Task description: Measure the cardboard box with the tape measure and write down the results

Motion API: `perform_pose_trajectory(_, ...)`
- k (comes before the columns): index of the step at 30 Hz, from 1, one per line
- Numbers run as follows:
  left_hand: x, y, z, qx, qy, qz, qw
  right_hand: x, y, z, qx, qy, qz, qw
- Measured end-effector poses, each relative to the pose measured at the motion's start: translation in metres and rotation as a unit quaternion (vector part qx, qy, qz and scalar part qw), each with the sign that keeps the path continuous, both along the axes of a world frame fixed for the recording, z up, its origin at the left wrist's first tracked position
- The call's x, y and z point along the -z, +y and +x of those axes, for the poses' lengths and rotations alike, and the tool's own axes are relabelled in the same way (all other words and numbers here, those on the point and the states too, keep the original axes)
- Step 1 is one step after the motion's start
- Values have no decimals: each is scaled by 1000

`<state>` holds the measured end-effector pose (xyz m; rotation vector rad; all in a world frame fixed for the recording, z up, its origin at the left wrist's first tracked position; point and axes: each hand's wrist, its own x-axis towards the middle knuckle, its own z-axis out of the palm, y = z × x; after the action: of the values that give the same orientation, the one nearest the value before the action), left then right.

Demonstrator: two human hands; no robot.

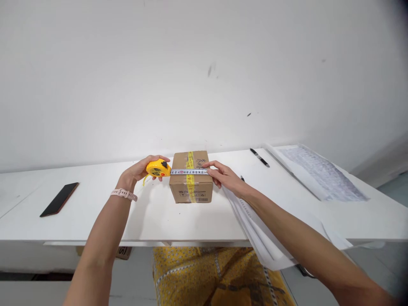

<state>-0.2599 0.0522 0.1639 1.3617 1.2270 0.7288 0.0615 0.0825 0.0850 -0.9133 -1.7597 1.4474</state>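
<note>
A small brown cardboard box (pixel 204 187) with yellow tape over its top stands on the white table (pixel 153 225). My left hand (pixel 140 169), with a pink band at the wrist, is closed around a yellow tape measure (pixel 157 169) at the box's left side. The numbered blade (pixel 188 171) runs out to the right across the box top. At the box's right edge, my right hand (pixel 225 178) pinches the blade's end between thumb and fingers. The other fingers bend down beside the box's right side.
A dark phone-like slab (pixel 59 199) lies at the left. To the right are loose white papers (pixel 264 233) hanging over the front edge, a black pen (pixel 259 157) and a densely written sheet (pixel 321 172). A white wall (pixel 178 76) rises behind the table.
</note>
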Motion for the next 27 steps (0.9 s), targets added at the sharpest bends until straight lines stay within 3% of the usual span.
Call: perform_pose_trajectory(27,1,1,-5,44,14,13,999,0,0,-4,-10,4,-2,1000)
